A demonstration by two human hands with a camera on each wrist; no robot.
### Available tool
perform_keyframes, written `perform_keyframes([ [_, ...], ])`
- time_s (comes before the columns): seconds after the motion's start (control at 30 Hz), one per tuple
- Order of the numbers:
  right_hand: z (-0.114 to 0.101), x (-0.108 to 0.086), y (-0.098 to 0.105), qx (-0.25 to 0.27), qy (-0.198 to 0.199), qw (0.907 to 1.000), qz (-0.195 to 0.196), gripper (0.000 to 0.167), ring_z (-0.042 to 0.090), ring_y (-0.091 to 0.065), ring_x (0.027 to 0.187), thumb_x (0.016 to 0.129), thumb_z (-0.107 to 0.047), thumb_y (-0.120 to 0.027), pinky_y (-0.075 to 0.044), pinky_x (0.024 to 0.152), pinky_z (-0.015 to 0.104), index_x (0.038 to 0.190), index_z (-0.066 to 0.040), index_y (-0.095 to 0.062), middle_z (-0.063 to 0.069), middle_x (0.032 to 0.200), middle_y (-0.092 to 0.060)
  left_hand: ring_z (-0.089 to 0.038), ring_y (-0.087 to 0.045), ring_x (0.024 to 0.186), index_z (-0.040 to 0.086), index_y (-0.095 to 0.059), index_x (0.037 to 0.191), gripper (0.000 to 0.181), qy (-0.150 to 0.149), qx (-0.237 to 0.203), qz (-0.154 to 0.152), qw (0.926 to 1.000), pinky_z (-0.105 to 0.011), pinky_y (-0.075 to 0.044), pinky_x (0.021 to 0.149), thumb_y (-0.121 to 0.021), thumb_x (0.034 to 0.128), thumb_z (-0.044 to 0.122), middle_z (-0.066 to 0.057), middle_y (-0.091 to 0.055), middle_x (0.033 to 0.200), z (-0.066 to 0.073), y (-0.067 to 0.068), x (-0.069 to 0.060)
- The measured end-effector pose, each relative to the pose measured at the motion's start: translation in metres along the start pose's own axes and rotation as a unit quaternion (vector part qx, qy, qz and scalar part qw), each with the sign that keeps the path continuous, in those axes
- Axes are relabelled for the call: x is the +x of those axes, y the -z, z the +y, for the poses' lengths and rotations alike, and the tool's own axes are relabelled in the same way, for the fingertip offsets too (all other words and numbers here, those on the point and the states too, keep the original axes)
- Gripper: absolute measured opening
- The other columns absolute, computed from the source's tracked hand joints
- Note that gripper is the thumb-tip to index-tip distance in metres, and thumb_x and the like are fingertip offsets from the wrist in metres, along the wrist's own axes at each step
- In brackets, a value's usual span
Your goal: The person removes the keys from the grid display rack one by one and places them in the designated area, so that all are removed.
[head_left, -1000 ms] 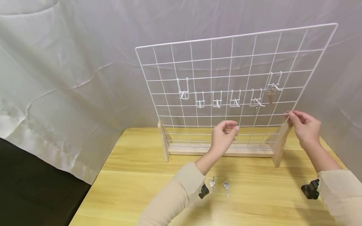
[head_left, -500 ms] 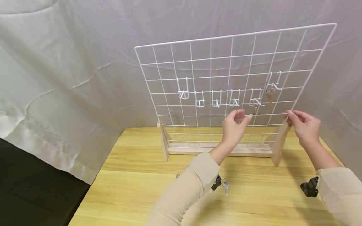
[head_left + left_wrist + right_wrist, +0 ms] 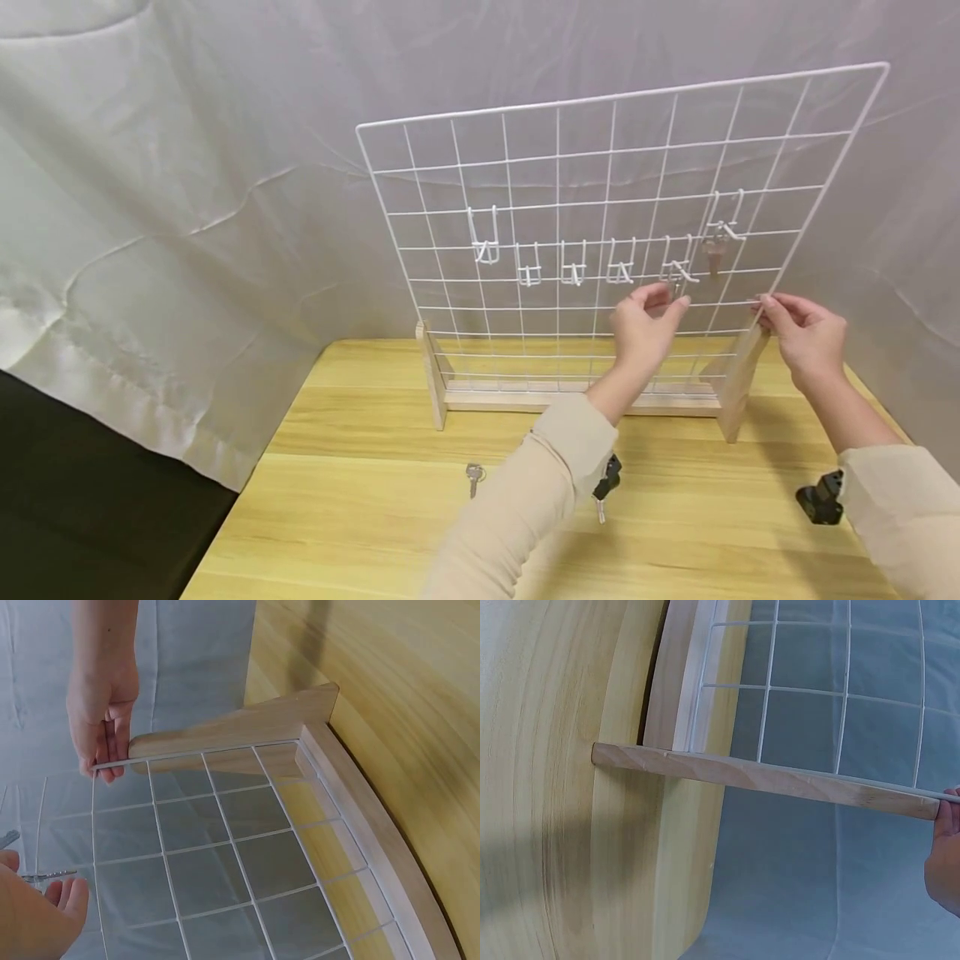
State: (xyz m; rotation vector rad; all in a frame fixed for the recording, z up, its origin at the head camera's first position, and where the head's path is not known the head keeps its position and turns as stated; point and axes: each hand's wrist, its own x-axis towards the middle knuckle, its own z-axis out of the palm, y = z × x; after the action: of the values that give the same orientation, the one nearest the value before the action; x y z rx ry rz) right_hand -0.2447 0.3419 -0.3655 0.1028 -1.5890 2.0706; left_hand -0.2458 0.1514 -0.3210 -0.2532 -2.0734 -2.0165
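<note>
A white wire grid [image 3: 558, 158] stands tilted in a wooden base [image 3: 517, 402], with several white hooks on it. My left hand [image 3: 641, 333] is at a small key [image 3: 677, 290] hanging from the lower right hook [image 3: 678, 271]. In the left wrist view, the key [image 3: 56, 876] lies between the curved, parted thumb and fingers of my left hand [image 3: 37, 915]; firm contact cannot be made out. My right hand [image 3: 810, 337] pinches the grid's right edge by the wooden upright; the right wrist view shows this hand [image 3: 945, 862] only in part.
Another key [image 3: 715, 260] hangs from the upper right hook [image 3: 723, 229]. On the table [image 3: 360, 500] lie a key [image 3: 473, 478] left of my left sleeve and one [image 3: 601, 510] partly hidden by the black wrist device [image 3: 609, 477]. Grey cloth [image 3: 247, 250] hangs behind.
My left hand has moved right and up from the lower middle of the grid to the hanging key. My right hand keeps its place at the grid's edge.
</note>
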Motion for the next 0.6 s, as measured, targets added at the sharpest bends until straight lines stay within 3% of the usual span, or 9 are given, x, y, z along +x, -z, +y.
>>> perform_keyframes([
  [0.3, 0.0007, -0.0002, -0.0002, -0.020, 0.003, 0.9998, 0.008, 0.021, -0.001, -0.067, 0.065, 0.087, 0.001, -0.059, -0.052, 0.062, 0.008, 0.081, -0.014, -0.071, -0.009, 0.071, -0.072, -0.011, -0.068, 0.074, -0.003, -0.068, 0.097, 0.020, -0.032, -0.014, -0.003, 0.9994, -0.006, -0.050, 0.064, -0.071, 0.0780, 0.003, -0.015, -0.072, 0.090, -0.0015, -0.0047, 0.0020],
  [0.6, 0.0003, -0.0011, -0.0008, -0.027, 0.011, 0.9995, 0.010, 0.020, -0.002, -0.067, 0.065, 0.087, 0.000, -0.059, -0.052, 0.062, 0.007, 0.082, -0.014, -0.071, -0.010, 0.072, -0.072, -0.014, -0.068, 0.070, -0.004, -0.069, 0.089, 0.012, -0.054, -0.014, -0.008, 0.9984, -0.006, -0.049, 0.061, -0.069, 0.0796, 0.003, -0.015, -0.072, 0.087, -0.0035, 0.0004, 0.0044],
])
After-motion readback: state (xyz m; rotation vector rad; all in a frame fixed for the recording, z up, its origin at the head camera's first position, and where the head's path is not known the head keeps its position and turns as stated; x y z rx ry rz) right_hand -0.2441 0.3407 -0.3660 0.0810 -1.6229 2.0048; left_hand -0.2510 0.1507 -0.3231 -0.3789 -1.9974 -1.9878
